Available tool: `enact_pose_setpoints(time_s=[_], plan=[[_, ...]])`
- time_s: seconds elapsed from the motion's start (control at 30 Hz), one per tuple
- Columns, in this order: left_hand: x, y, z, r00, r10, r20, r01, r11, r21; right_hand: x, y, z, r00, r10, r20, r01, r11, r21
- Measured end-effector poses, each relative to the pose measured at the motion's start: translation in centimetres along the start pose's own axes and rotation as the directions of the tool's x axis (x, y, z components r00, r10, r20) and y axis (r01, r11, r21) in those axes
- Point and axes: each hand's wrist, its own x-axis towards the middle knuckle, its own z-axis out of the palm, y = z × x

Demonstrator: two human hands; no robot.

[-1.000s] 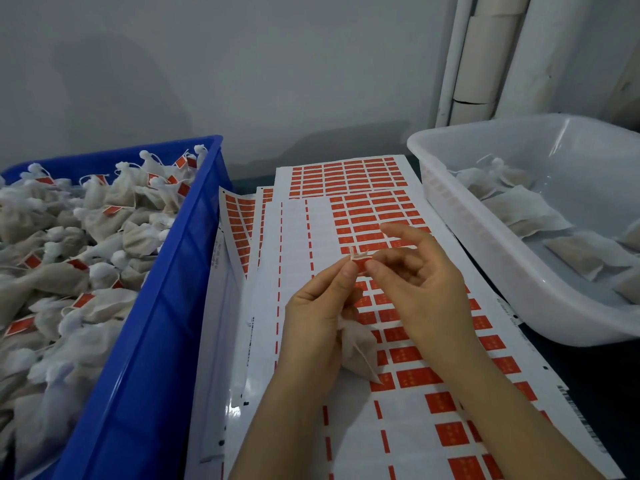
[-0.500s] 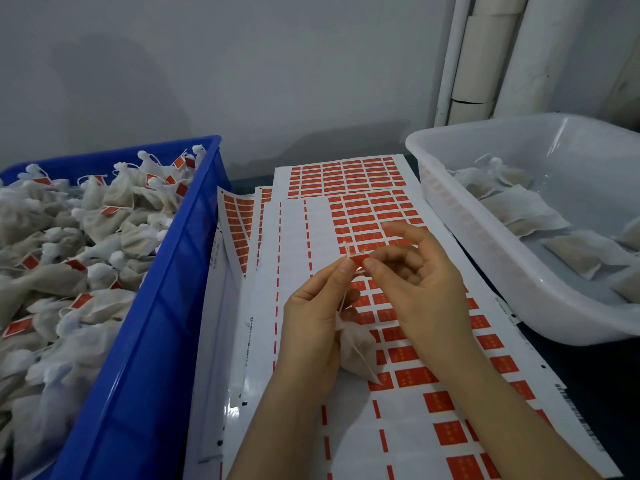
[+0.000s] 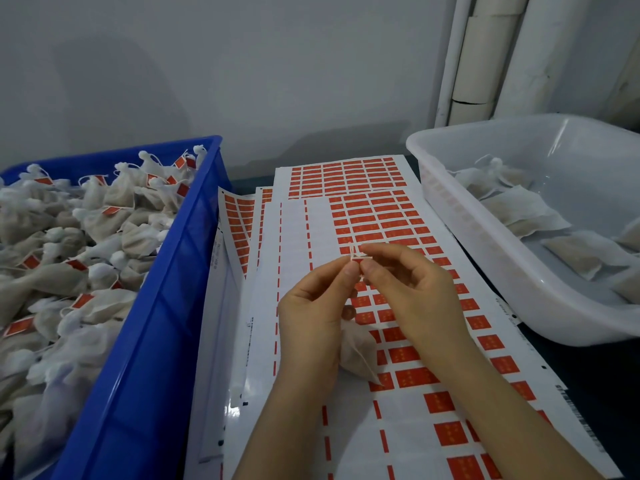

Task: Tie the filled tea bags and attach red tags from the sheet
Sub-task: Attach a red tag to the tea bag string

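Note:
My left hand (image 3: 311, 313) and my right hand (image 3: 412, 292) meet above the sticker sheet (image 3: 391, 344), both pinching a small red tag (image 3: 357, 258) together with the thin white string of a tea bag. The filled tea bag (image 3: 356, 355) hangs below my left palm, partly hidden by it, and its string runs up to the pinch. The sheet carries rows of red tags on the right and peeled white columns on the left.
A blue crate (image 3: 152, 306) at the left holds several tied, tagged tea bags. At the right, a white tub (image 3: 485, 251) contains flat filled bags. More tag sheets (image 3: 346, 174) lie stacked behind. White pipes (image 3: 485, 53) stand against the grey wall.
My two hands have stayed over the sheet, with fingertips closing a little tighter on the tag and string. The bag still hangs under my left hand.

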Motion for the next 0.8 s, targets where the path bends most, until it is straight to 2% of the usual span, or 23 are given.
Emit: enact_pose_setpoints(time_s=[0.13, 0.3, 0.5, 0.63, 0.8], plan=[[0.22, 0.04, -0.05, 0.999, -0.019, -0.039, 0.019, 1.0, -0.011, -0.01, 0.13, 0.04, 1.0, 0.01, 0.021, -0.01, 1.0, -0.005], [0.28, -0.16, 0.14, 1.0, -0.009, -0.021, 0.01, 0.999, 0.045, -0.17, 0.3, 0.15, 1.0, -0.018, 0.009, 0.019, 0.999, -0.047], [0.34, -0.48, 0.15, 0.998, 0.061, -0.003, -0.06, 0.984, 0.166, -0.54, 0.43, 0.45, 0.995, -0.077, 0.059, 0.082, 0.993, -0.089], [0.27, -0.53, 0.08, 0.987, 0.159, -0.019, -0.15, 0.959, 0.241, -0.79, 0.4, 0.69, 0.989, -0.126, 0.08, 0.136, 0.981, -0.138], [0.29, -0.34, -0.02, 0.989, 0.145, -0.013, -0.14, 0.971, 0.196, -0.65, 0.36, 0.55, 0.989, -0.144, 0.021, 0.146, 0.978, -0.147]])
